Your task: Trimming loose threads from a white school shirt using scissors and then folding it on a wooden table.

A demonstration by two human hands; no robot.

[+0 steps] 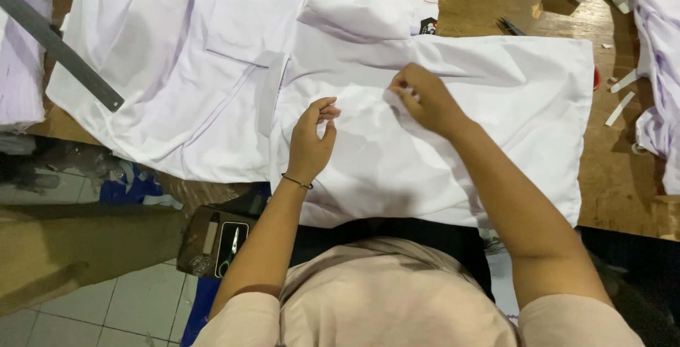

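A white shirt (496, 127) lies spread on the wooden table (616, 177) in front of me. My right hand (421, 99) pinches a small fold of its cloth near the middle, fingers closed on the fabric. My left hand (312, 138) hovers just left of that spot, thumb and forefinger curled together; what, if anything, they grip is too small to see. A thin dark band circles my left wrist.
More white shirts (177, 57) lie piled at the left, with a long metal ruler (60, 49) across them. Another white garment (659, 57) hangs at the right edge. Small snips (234, 241) rest on a dark box below the table. Tiled floor lies at lower left.
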